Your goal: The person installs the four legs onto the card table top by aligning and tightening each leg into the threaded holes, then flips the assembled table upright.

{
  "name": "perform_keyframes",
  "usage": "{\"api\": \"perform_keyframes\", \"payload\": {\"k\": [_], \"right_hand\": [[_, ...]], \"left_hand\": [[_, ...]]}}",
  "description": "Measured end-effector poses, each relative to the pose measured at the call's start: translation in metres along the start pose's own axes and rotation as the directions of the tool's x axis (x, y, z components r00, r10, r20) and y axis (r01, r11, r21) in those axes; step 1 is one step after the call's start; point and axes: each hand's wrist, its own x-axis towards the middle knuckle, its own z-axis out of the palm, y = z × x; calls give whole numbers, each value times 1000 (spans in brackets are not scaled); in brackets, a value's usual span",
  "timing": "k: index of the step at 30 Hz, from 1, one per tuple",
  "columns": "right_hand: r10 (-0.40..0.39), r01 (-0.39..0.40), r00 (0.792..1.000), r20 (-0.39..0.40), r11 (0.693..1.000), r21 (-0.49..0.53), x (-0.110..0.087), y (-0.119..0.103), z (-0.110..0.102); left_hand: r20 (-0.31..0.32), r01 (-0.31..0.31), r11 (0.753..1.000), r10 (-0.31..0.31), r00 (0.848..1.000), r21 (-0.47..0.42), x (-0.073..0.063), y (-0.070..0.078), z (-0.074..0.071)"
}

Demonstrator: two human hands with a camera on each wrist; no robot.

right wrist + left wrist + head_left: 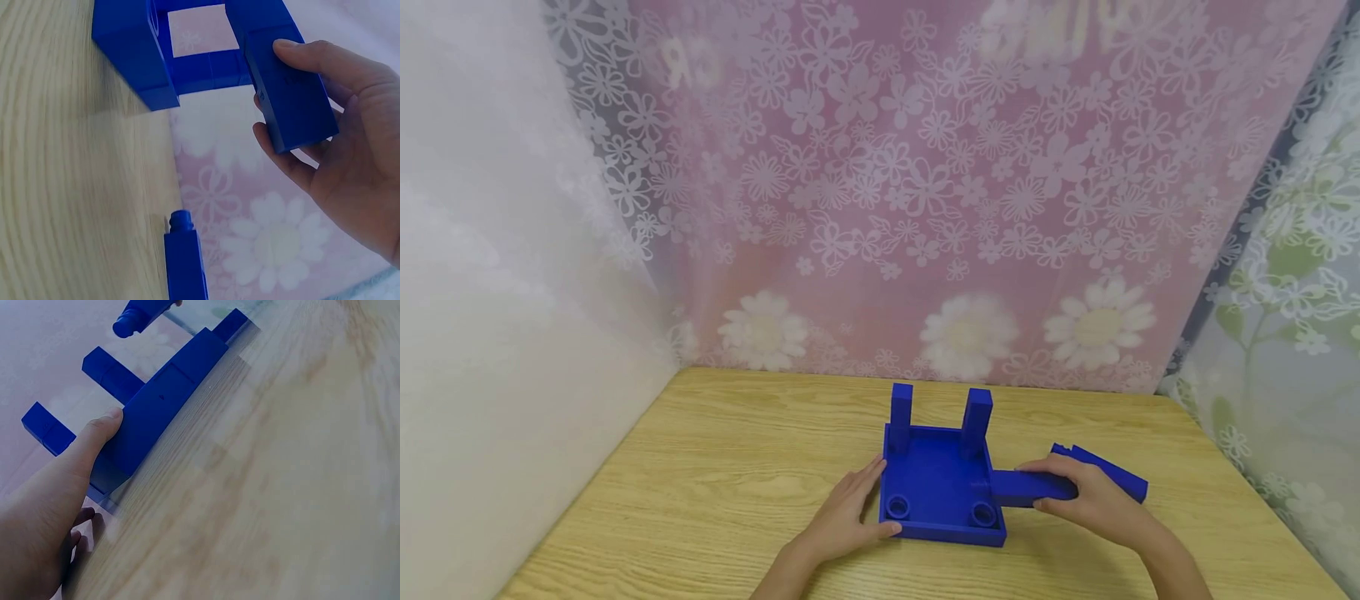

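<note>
A blue square tabletop [928,483] of a small model table lies upside down, raised rim up. Two square legs [901,417] stand at its far corners; round sockets [898,507] show at both near corners. My left hand [846,512] holds the near left corner, thumb on the front wall and fingers along the left side. Between thumb and fingers, my right hand [1090,496] grips a loose blue leg [1018,489], which overlaps the tabletop's right edge in the head view. This leg's round peg [125,327] shows in the left wrist view.
Beyond my right hand another blue leg [1112,472] lies on the wooden table [737,467]; its round peg [181,220] shows in the right wrist view. A pink flowered curtain [880,208] hangs behind the table, with pale sheets at both sides.
</note>
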Motion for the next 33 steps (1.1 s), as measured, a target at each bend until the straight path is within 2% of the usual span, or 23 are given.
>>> {"api": "perform_keyframes", "payload": {"k": [5, 15, 21, 27, 33], "right_hand": [[-32, 31, 999, 31, 999, 32, 12, -7, 4], [-61, 58, 994, 87, 998, 30, 32, -22, 11], [-46, 47, 992, 121, 999, -11, 44, -25, 21], [-54, 65, 992, 118, 994, -91, 52, -31, 31], [-70, 81, 989, 130, 994, -79, 60, -36, 39]], "left_hand": [[3, 7, 1000, -7, 1000, -5, 0, 1, -1], [10, 19, 1000, -19, 1000, -5, 0, -1, 0], [13, 11, 1000, -11, 1000, -12, 0, 0, -1], [16, 17, 1000, -16, 1000, -24, 0, 2, -3], [19, 26, 1000, -25, 999, -13, 0, 3, -3]]}}
